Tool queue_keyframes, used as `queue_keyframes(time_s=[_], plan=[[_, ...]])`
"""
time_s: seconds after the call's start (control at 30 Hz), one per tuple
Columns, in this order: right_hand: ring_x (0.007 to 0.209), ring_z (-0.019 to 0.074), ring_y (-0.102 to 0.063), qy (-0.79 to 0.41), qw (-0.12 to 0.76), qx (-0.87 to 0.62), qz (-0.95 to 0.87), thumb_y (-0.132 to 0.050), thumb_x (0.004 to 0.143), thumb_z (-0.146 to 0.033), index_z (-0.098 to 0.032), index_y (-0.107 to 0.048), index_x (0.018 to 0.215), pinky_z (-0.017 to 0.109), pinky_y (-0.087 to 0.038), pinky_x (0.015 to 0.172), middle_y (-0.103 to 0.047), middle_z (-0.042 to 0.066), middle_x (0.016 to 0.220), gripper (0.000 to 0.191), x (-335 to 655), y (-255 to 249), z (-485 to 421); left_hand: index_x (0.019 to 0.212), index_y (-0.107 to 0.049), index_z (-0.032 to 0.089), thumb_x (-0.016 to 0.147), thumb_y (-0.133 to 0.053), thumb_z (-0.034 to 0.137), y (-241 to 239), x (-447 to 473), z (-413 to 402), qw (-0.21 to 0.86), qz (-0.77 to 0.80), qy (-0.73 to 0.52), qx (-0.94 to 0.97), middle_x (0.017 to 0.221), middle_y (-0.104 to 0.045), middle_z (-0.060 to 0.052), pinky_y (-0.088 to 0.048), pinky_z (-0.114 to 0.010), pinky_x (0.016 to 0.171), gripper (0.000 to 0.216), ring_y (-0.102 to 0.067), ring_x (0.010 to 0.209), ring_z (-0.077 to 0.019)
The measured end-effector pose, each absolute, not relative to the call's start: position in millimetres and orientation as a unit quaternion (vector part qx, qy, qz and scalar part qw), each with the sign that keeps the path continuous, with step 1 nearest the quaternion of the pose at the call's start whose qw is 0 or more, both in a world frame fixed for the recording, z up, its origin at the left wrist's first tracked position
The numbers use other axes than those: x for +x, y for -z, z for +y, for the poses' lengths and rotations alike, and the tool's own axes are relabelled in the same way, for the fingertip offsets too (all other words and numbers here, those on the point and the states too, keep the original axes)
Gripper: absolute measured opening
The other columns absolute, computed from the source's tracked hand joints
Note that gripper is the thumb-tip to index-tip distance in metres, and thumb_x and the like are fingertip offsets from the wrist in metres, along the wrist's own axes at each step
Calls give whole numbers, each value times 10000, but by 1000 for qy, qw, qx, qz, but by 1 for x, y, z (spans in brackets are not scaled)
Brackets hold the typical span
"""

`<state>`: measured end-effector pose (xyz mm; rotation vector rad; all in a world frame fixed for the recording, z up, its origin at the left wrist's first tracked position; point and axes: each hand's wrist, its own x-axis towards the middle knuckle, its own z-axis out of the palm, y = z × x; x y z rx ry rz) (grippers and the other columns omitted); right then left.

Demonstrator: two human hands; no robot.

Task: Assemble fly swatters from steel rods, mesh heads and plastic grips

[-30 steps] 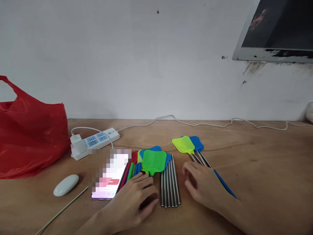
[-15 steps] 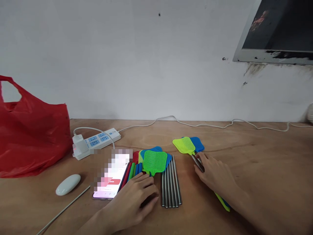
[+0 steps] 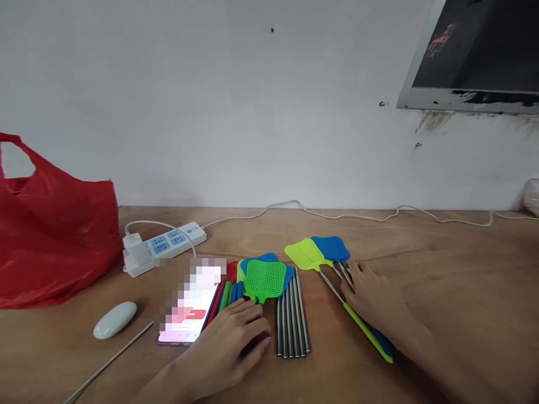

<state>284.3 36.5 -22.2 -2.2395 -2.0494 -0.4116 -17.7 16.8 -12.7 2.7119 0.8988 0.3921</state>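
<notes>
My left hand (image 3: 229, 342) lies curled on the wooden table (image 3: 455, 292), fingers resting over the coloured handles of a stack of small fly swatters (image 3: 263, 278) with green, blue, yellow and red heads. Several bare steel rods (image 3: 292, 322) lie side by side just right of it. My right hand (image 3: 374, 300) lies flat, fingers stretched over the steel shafts of assembled swatters. One has a yellow-green head (image 3: 305, 253) and a yellow-green handle (image 3: 366, 332). Another has a blue head (image 3: 330, 248).
A lit phone (image 3: 189, 308) lies left of my left hand. A white oval device (image 3: 115, 319) and a thin rod (image 3: 105, 365) lie further left. A red plastic bag (image 3: 50, 235) stands at the far left. A white power strip (image 3: 162, 244) and cable (image 3: 337, 215) run along the wall.
My right hand moved right onto the assembled swatters. The yellow-green swatter swung out to the left, so its shaft and handle now show beside my hand. My left hand stayed put.
</notes>
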Motion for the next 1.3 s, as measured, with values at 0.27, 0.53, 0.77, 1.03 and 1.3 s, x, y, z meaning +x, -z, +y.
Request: queue_keyframes(time_s=[0.27,0.53,0.77,1.03,1.3], plan=[[693,276,-683,81,37,-712,-697,-461,895,-183,-184,-543,1002,297,-180,513,-679,115,943,135,279,21,36,900,-601,208,967,-459,150,12,-17,18,128,310,-133,933,892,-624,-37,-438,-332,759,167,-558,835,-212],[673,235,-658,37,70,-708,-702,-469,874,-152,-176,-531,1040,287,-169,519,-694,90,878,180,274,18,33,896,-604,207,961,-458,145,12,-18,17,125,303,-143,934,873,-631,-33,-444,-325,742,171,-564,817,-208],[691,242,-652,42,111,-713,-692,-500,846,-110,-171,-534,1149,286,-208,537,-685,73,835,311,280,22,39,886,-593,212,963,-459,148,11,-17,19,122,306,-139,934,878,-630,-33,-439,-317,733,167,-570,819,-208],[546,153,-540,-51,365,-663,-651,-547,813,-243,-197,-529,1143,257,-304,519,-596,-10,763,333,279,17,42,866,-589,209,958,-451,145,11,-17,18,119,301,-147,935,866,-632,-33,-445,-315,730,178,-568,805,-203],[453,67,-346,-399,464,-528,-589,-597,728,-337,-222,-624,1105,224,-275,427,-443,-52,751,396,255,10,25,916,-587,213,974,-437,151,10,-19,17,121,299,-165,932,871,-632,-34,-437,-325,727,172,-566,807,-206]])
